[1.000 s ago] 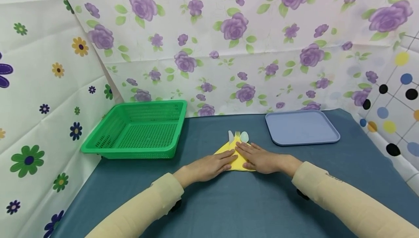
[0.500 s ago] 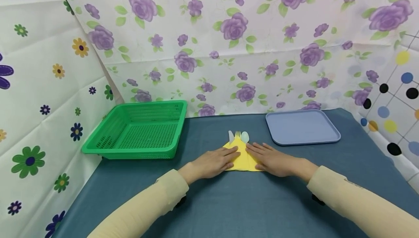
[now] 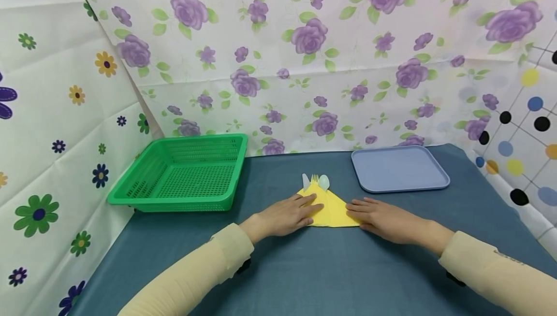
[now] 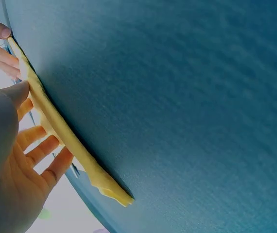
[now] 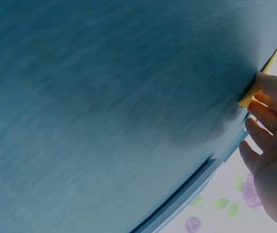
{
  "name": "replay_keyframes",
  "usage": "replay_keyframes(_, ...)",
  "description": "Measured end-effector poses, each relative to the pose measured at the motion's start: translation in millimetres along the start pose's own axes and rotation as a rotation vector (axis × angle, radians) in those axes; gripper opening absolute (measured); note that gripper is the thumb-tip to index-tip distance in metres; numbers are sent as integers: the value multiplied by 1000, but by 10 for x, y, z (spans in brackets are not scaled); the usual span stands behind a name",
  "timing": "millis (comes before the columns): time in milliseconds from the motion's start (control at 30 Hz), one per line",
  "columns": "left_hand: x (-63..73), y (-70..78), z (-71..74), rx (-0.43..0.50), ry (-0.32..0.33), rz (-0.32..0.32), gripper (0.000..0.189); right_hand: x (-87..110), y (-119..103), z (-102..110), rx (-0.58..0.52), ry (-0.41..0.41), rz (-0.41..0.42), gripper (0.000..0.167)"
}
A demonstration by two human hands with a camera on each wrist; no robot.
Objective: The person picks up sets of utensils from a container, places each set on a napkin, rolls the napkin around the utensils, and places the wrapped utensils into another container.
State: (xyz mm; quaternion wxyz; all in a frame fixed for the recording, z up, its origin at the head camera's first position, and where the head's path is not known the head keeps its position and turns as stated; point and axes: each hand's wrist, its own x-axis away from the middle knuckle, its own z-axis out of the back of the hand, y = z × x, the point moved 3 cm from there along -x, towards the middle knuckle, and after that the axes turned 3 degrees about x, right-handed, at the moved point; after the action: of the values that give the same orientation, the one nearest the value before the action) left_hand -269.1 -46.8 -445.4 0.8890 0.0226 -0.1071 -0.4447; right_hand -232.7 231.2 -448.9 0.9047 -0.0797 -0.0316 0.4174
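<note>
A folded yellow napkin (image 3: 331,211) lies on the table as a triangle, its long edge toward me. From its top stick out the ends of a pale knife (image 3: 306,181), a yellow fork (image 3: 315,179) and a pale green spoon (image 3: 324,182); their handles are hidden under the cloth. My left hand (image 3: 285,215) rests flat on the left part of the napkin, fingers extended. On its right corner lie the straight fingers of my right hand (image 3: 385,220). In the left wrist view the napkin's folded edge (image 4: 75,141) runs beneath my fingers.
A green plastic basket (image 3: 232,188) stands at the back left of the blue-covered table (image 3: 287,277). At the back right lies a light blue tray (image 3: 398,168). Patterned cloth walls (image 3: 278,103) enclose the table's back and sides.
My right hand has slid right across the napkin to its right corner, uncovering more yellow cloth. The left hand has shifted slightly right and stays on the napkin.
</note>
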Motion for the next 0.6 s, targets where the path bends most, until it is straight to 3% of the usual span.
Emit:
replay_keyframes(233,-10,6,-12,-22,8,-8,55,7,13,7,98,69,55,45)
replay_keyframes(600,3,-7,-29,-27,22,-7,55,-15,74,-14,-10,102,-28,40)
